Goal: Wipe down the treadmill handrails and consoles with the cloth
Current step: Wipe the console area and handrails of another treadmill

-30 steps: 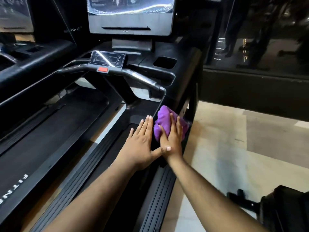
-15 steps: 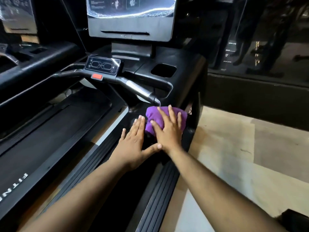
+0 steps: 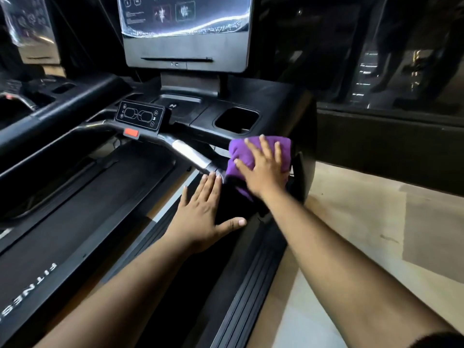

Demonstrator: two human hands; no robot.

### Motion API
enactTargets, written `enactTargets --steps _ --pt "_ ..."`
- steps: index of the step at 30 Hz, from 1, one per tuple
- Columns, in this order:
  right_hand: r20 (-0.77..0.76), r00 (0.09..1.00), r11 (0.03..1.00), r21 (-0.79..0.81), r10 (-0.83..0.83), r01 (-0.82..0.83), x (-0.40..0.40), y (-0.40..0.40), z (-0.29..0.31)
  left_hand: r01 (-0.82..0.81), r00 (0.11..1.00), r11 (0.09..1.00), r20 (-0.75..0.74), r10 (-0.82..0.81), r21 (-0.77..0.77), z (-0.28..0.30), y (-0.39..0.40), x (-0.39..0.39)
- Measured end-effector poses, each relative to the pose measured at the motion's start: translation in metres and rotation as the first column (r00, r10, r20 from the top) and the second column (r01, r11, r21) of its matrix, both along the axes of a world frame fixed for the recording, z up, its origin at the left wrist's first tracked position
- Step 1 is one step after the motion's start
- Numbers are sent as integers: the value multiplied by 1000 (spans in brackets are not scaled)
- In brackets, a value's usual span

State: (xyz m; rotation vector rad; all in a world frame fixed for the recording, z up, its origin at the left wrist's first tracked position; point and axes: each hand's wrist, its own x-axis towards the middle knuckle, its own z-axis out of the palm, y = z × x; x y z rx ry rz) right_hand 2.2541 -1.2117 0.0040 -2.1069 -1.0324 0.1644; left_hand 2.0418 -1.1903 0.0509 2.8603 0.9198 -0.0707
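Purple cloth [image 3: 261,153] has slid farther up the right handrail [image 3: 300,172].
Right hand [image 3: 263,169] presses it flat-fingered by the console [image 3: 185,31]; left hand [image 3: 203,212] rests open alongside, so the rail looks nearly wiped.

Both forearms are bare, with a dark sleeve edge [image 3: 437,339] on the right arm.
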Motion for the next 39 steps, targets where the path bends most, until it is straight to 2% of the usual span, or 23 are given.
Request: enactTargets --steps 3,7,10,12,15,18,21,23,25,27,28,29,30,32,33,35,39 --pt "-46 996 994 -86 -70 66 20 12 8 25 999 998 -29 -24 65 0 4 15" --pt "35 999 989 142 39 -44 -42 -28 -24 0 999 1000 40 -1 24 -4 9 19" --pt "95 990 977 176 100 -116 -27 -24 -31 11 1000 1000 15 -11 17 -6 8 18" --pt "62 998 984 172 27 -37 11 -1 -21 10 1000 999 -17 -9 37 -4 7 18" --pt "-68 990 987 97 -120 126 62 24 -8 21 999 997 -37 -18 70 -1 6 20" --pt "-116 971 965 139 -207 223 37 16 -14 22 999 997 -36 -20 76 -2 5 21" --pt "-130 987 955 267 -93 125 -19 -14 -39 13 1000 998 -12 -13 57 -3 6 22" --pt "-156 988 928 366 -18 75 -17 -21 -52 13 1000 998 -6 -12 55 -4 7 21" --pt "-359 933 870 449 -30 201 16 -11 -56 15 1000 999 -15 -14 51 -3 7 21" --pt "-682 727 796 395 -80 459 52 -3 -46 13 1000 998 -16 -13 58 -2 7 21" --pt "-751 651 785 334 -114 523 54 0 -40 12 1000 998 -20 -11 54 -2 6 21" --pt "-735 656 797 290 -169 530 44 1 -36 12 1000 999 -19 -11 50 -2 6 21" --pt "-643 738 825 292 -206 485 27 -1 -34 9 1000 999 -12 -8 51 -2 7 21" --pt "-328 922 907 290 -205 305 -12 -10 -35 3 1000 999 3 -3 44 -4 7 21" --pt "-199 966 943 255 -163 211 -20 -14 -33 7 1000 999 10 -7 40 -4 7 21" --pt "-66 993 979 176 -95 106 2 -5 -24 16 1000 999 13 -17 31 -4 6 20" --pt "2 998 997 -44 -57 57 73 27 11 21 1000 999 12 -22 38 -2 7 20"
